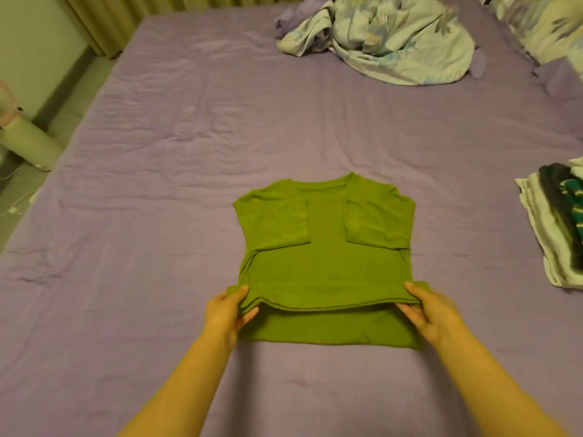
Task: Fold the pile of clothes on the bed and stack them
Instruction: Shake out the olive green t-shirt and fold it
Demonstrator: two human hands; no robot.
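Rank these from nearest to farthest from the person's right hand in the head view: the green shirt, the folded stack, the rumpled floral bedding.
1. green shirt: gripped by the right hand at its near fold.
2. folded stack: at the bed's right edge.
3. rumpled floral bedding: far end of the bed.

A green T-shirt (326, 257) lies flat between the left hand (225, 313) and right hand (430, 312), sleeves folded inward, its near fold pinched at both corners. Right of the right hand sits a stack of folded clothes (558, 225).
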